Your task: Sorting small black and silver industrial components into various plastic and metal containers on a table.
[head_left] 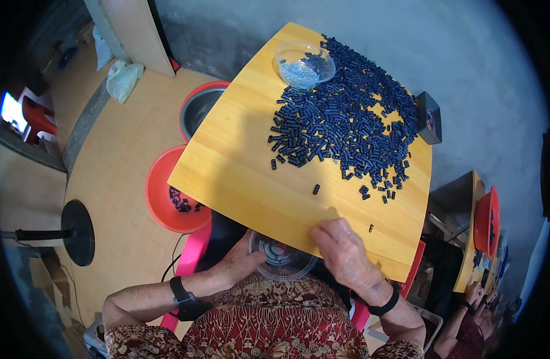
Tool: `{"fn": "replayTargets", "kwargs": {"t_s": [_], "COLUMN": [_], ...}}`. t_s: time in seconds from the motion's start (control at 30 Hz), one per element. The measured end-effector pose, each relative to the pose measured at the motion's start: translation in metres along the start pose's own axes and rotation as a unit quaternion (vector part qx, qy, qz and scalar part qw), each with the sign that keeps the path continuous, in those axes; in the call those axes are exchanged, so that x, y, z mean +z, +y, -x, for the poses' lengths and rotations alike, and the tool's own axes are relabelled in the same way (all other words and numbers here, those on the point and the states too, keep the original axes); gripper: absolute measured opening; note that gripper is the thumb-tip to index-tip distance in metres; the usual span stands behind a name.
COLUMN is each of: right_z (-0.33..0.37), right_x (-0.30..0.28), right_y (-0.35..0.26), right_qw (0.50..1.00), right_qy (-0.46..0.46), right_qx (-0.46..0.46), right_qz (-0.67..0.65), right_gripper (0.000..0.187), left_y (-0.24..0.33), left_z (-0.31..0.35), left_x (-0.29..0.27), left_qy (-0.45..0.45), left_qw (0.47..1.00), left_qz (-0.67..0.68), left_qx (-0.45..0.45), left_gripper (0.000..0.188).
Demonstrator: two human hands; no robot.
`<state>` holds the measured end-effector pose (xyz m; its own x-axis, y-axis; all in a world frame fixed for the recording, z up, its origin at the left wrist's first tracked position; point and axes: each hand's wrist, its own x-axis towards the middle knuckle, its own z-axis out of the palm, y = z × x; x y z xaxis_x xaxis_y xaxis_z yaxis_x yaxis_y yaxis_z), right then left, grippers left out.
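My left grip [242, 258] clasps one clear tub [281, 279] just below the bench's [245, 173] near edge; my right grip [343, 248], knuckles up and fingers curled, sits over that edge, and I cannot tell whether it pinches anything. Leftward, the bare bench gives me room. Beyond, black pieces [331, 128] spread, too many to count, with one clear bowl [330, 72] alongside.

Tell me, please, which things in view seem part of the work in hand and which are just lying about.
Likely part of the work:
near tub, in the left hand
table, below the right hand
black pieces and far tub on it
red bowl, also holding black pieces

Probably just lying about:
bag on the floor
black stand
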<state>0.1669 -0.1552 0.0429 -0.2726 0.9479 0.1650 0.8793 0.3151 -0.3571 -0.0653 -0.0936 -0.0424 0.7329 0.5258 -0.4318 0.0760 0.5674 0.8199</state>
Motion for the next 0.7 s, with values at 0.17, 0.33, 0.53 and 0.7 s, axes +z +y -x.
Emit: {"fn": "replayTargets", "kwargs": {"t_s": [0.17, 0.33, 0.53, 0.7], "right_z": [0.006, -0.019, -0.075, -0.083], "right_x": [0.006, -0.012, -0.013, -0.001], "right_y": [-0.022, 0.019, 0.086, 0.095], "right_qw": [0.993, 0.995, 0.986, 0.987], "right_qy": [-0.068, 0.051, 0.156, 0.134], "right_qx": [-0.053, -0.044, 0.026, 0.005], "right_qz": [-0.082, -0.079, 0.052, 0.086], "right_gripper": [0.043, 0.040, 0.016, 0.015], "left_y": [0.002, 0.003, 0.012, 0.015], "left_z": [-0.001, 0.002, 0.002, 0.005], "left_x": [0.001, 0.003, 0.004, 0.005], "left_qy": [0.018, 0.017, 0.001, 0.018], "left_qw": [1.000, 0.999, 0.999, 0.998], "left_qz": [0.015, 0.042, 0.042, 0.050], "left_qx": [-0.018, -0.017, -0.026, -0.041], "left_gripper": [0.072, 0.072, 0.070, 0.071]}}
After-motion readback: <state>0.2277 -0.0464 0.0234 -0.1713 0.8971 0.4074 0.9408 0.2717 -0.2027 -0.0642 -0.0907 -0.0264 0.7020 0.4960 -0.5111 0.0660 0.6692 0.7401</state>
